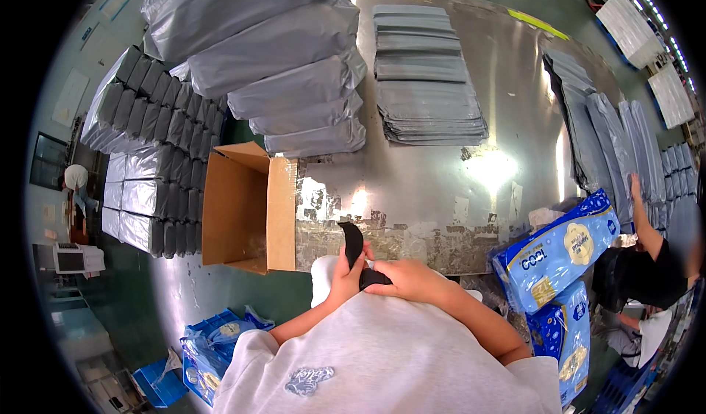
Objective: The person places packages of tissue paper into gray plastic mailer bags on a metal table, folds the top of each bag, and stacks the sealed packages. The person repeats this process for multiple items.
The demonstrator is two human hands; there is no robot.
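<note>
Both my hands meet in front of my body, at the near edge of the metal table (419, 193). In my left hand (351, 268) a limp black strip (353, 239) is gripped, its curved end rising above the fingers. My right hand (404, 278) is closed on a lower black part (373, 279), apparently of the same strip. I cannot make out whether it is cloth or a strap; the palms hide its middle. Left of my hands an upright cardboard box (235, 226) stands with its top flaps apart.
Grey plastic-wrapped packs (294, 54) pile up at the table's far left. Flat grey bags (423, 68) lie stacked at the back. Blue packages (562, 248) stand at my right, and a blue crate (195, 333) at lower left. A co-worker (647, 245) reaches toward grey packs at right.
</note>
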